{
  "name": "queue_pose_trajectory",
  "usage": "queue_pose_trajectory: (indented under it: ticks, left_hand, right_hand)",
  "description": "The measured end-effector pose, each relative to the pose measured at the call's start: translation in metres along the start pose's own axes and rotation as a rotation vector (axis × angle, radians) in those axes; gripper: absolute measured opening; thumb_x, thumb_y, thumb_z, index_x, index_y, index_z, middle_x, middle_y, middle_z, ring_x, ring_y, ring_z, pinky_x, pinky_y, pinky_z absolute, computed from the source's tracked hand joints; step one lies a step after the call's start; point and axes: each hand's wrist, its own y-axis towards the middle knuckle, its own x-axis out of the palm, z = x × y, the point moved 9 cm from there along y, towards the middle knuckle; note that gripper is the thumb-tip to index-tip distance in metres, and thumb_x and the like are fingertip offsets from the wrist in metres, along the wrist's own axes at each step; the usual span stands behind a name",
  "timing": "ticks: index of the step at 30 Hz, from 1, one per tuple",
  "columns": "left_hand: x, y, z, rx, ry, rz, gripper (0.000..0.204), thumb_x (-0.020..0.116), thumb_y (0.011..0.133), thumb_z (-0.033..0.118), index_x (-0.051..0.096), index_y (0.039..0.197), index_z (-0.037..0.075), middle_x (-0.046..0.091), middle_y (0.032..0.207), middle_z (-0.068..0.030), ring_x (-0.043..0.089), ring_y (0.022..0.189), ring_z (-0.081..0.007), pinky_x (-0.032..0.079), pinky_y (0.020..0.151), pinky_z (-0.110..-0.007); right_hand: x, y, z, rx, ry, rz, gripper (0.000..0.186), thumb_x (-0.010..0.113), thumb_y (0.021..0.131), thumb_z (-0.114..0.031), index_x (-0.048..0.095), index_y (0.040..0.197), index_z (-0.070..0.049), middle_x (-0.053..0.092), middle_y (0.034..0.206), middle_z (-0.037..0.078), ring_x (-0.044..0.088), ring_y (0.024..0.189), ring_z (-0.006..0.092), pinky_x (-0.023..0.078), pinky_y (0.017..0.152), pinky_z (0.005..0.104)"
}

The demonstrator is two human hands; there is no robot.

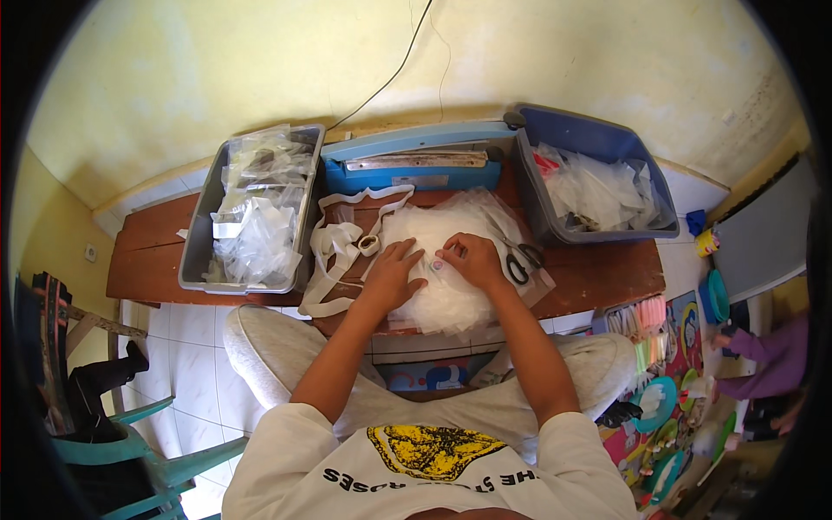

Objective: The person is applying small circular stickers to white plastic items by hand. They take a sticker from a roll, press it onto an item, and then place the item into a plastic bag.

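Observation:
A thick pile of clear plastic bags [451, 303] lies on the low wooden table in front of me. My left hand [394, 276] rests flat on the left side of the pile, its fingers spread. On the pile's upper right, my right hand [475, 260] has its fingers curled and pinched together; what is between the fingertips is too small to make out. A small round coloured sticker [438, 265] shows on the top bag, just beside those fingertips. Scissors with black handles [518, 264] lie at the pile's right edge. Loops of white strip [334, 251] lie to its left.
Behind the pile stands a blue heat sealer [412, 169]. A grey bin [186, 251] of filled plastic packets is at left, and another bin [589, 236] of packets at right. A green plastic chair [130, 446] stands lower left. Another person's purple sleeve [767, 364] shows at far right.

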Motion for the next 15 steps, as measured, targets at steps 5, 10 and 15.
queue_pose_trajectory:
  ticks: [5,10,15]
  left_hand:
    - [-0.001,-0.002,-0.003,-0.012,-0.006,-0.008,0.067,0.090,0.087,0.029,0.068,0.147,0.007,0.056,0.161,-0.0181,0.052,0.147,-0.0413,0.044,0.123,-0.050]
    - [-0.002,-0.003,-0.001,-0.010,0.000,-0.009,0.067,0.090,0.087,0.029,0.068,0.147,0.006,0.056,0.161,-0.0184,0.052,0.147,-0.0412,0.044,0.123,-0.050]
    - [-0.004,-0.002,0.000,-0.012,-0.007,-0.007,0.066,0.090,0.087,0.029,0.069,0.146,0.006,0.057,0.160,-0.0187,0.052,0.147,-0.0411,0.045,0.123,-0.050]
  right_hand:
    - [-0.002,-0.003,-0.020,-0.136,-0.117,-0.036,0.043,0.099,0.077,-0.038,0.079,0.104,-0.010,0.070,0.080,0.005,0.070,0.074,0.0248,0.057,0.072,0.0385]
    - [-0.004,-0.004,-0.024,-0.171,-0.109,-0.089,0.045,0.099,0.076,-0.039,0.080,0.106,-0.011,0.071,0.084,0.005,0.070,0.077,0.0248,0.057,0.074,0.0384]
    - [-0.004,-0.005,-0.021,-0.164,-0.090,-0.066,0.046,0.099,0.077,-0.039,0.081,0.109,-0.010,0.072,0.084,0.006,0.070,0.076,0.0239,0.057,0.074,0.0373]
